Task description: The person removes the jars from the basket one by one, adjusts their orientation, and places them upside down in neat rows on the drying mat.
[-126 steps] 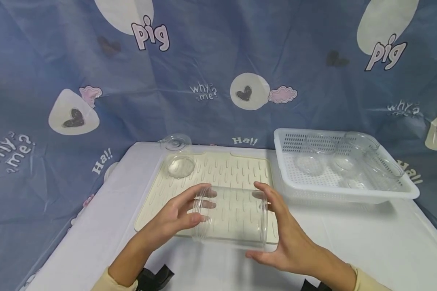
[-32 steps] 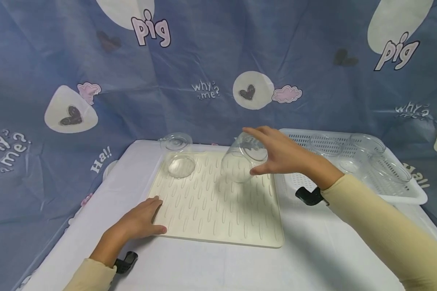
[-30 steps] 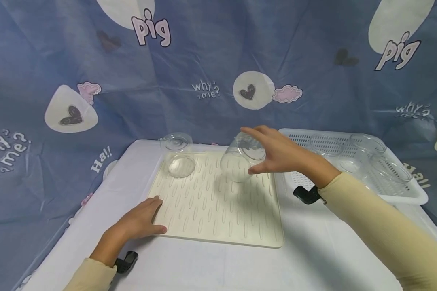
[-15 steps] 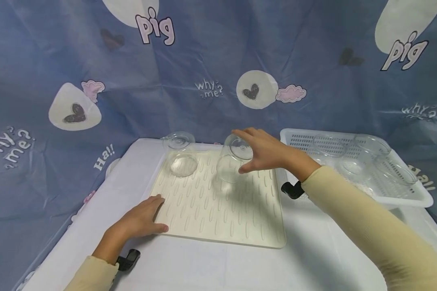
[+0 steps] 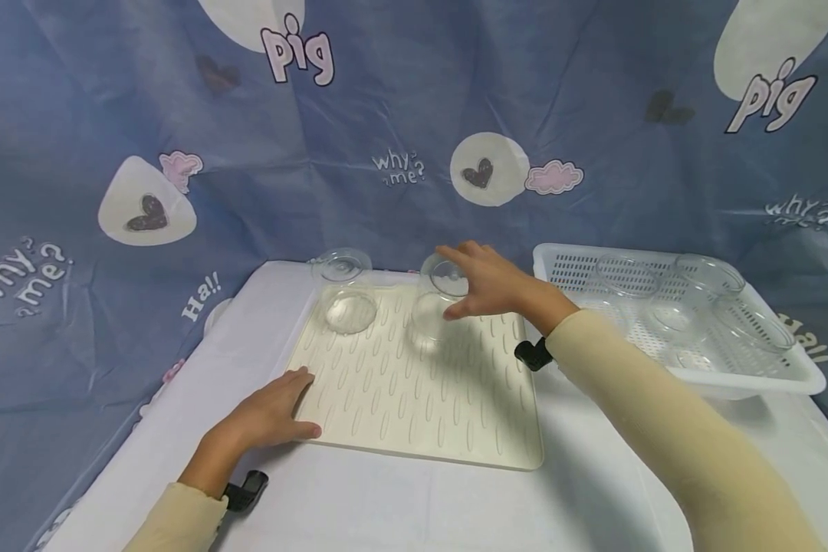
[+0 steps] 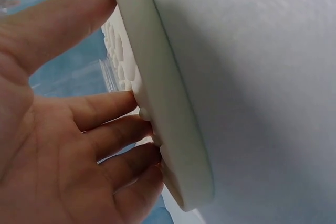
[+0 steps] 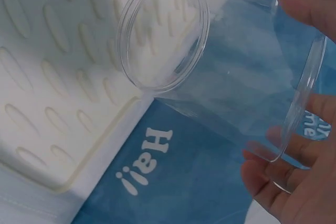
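My right hand (image 5: 490,282) holds a clear plastic jar (image 5: 431,307) by its upturned base, with fingers and thumb spread around the end. The jar stands mouth down over the back middle of a cream drying mat (image 5: 414,399). In the right wrist view, the jar's ringed rim (image 7: 126,40) is close over the mat, near its back edge. A second clear jar (image 5: 345,288) stands upside down at the mat's back left. My left hand (image 5: 265,414) rests at the mat's front left corner; in the left wrist view its thumb and fingertips (image 6: 142,150) touch the mat's edge.
A white perforated basket (image 5: 724,376) at the back right holds several more clear jars (image 5: 676,307). Behind the white-covered table (image 5: 400,506) hangs a blue printed cloth (image 5: 359,107). My right forearm crosses the table's right side.
Both hands held the jar sideways over the mat earlier. Since then my left hand has gone to the mat's corner, while my right hand brought the jar mouth down to the back, lately shifting left.
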Demonstrator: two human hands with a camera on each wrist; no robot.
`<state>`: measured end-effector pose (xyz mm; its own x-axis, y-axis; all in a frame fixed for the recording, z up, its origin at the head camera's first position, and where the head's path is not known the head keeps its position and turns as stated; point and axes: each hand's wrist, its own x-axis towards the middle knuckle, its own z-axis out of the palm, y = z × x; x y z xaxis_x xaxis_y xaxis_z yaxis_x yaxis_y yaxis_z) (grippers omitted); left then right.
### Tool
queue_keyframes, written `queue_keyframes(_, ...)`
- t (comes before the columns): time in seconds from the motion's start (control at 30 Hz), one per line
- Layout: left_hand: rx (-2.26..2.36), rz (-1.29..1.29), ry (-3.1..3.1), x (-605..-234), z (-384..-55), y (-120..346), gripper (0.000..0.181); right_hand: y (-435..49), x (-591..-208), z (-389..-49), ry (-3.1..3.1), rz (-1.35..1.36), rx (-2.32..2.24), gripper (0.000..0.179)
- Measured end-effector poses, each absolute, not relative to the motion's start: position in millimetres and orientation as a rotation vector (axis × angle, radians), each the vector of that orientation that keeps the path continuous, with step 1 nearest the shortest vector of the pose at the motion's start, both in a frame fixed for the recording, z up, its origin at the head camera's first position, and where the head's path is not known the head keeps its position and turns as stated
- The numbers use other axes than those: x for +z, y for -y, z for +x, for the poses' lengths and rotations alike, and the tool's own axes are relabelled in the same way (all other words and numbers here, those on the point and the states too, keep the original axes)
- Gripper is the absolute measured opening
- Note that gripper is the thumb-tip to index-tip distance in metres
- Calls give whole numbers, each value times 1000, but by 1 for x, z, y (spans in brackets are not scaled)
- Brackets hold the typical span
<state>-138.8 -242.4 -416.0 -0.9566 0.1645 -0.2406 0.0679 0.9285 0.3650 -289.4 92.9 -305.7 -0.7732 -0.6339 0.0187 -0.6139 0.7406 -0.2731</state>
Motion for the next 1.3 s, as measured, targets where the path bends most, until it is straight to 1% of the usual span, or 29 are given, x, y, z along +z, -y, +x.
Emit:
queue_keyframes(0.47, 557, 168, -2809, -416, -137, 243, 91, -83, -322, -305, -2798, -912, -427, 104)
queue_keyframes(0.83, 562, 179, -2806, -414, -136, 244, 90, -80, -335, -318, -2747, -860, -495, 95)
queue_keyframes(1.3, 533, 171, -2796, -414, -137, 242, 91, -71, -341, -322, -2718, -773, -592, 92)
